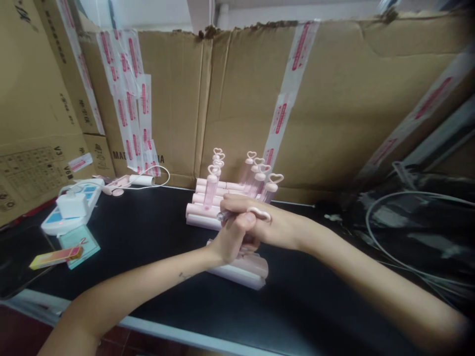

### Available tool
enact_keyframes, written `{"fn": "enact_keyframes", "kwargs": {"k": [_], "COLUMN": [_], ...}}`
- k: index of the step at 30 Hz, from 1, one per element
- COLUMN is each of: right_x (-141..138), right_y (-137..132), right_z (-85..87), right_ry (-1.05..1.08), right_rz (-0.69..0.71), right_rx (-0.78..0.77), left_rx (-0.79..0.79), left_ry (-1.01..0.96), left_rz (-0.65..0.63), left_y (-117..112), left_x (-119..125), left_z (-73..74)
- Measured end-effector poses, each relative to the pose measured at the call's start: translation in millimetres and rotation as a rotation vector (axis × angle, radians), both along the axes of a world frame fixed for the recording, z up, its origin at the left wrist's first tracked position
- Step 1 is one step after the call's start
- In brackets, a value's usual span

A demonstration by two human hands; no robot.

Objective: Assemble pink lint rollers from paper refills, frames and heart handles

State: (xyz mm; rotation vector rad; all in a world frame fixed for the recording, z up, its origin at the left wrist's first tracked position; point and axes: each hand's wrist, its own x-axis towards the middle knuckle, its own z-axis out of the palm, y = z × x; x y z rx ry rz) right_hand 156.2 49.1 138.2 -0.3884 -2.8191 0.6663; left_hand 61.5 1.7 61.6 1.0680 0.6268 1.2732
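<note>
My left hand (232, 241) and my right hand (252, 217) meet above the middle of the black table. Both are closed around a slim tube (224, 215), whose clear end sticks out on the left. A pale pink heart-shaped loop (260, 214) shows at the right hand; the rest of the tube is hidden by fingers. Just below my hands lies a pink cylinder (256, 264) with a whitish strip along its front. Behind them are more pink cylinders (202, 210) lying in a row. Clear pink tubes with heart loops stand upright there, at left (211, 190) and right (259, 184).
Taped cardboard (241, 99) walls the table's back. On the left are a power strip (61, 222) with a white plug, a teal packet (83, 247) and a yellow-pink stick-shaped item (55, 257). A white cable (371, 212) loops over dark plastic at right.
</note>
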Motion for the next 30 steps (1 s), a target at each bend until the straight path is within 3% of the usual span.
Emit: {"fn": "enact_keyframes", "kwargs": {"k": [3,9,13,16,22,27,30], "right_x": [0.9,7.3,12.1,20.9,32.3,20.4,14.5], "right_y": [0.7,0.9,11.4,20.0,11.0,-9.8,-12.8], "right_z": [0.1,-2.2,-8.7,-11.6,-16.9,-29.2,-27.9], "right_ry": [0.0,-0.069,0.197,0.427,0.582,0.472,0.603], "right_rz": [0.006,-0.158,-0.067,-0.012,-0.141,-0.294,-0.376], "right_rx": [-0.014,-0.362,-0.29,-0.225,-0.224,-0.469,-0.339], "left_rx": [-0.017,0.069,0.161,0.141,0.134,0.289,0.302], "left_ry": [0.007,-0.108,-0.087,-0.033,-0.01,0.087,0.2], "left_rz": [-0.048,-0.131,-0.155,-0.163,-0.093,-0.061,-0.13], "left_y": [1.2,14.2,19.1,15.2,7.9,11.4,9.2], "left_x": [-1.8,-6.9,-10.7,-11.4,-8.0,-13.5,-17.4], "left_z": [-0.2,-3.4,-4.3,-0.7,1.0,-5.8,-0.4]}}
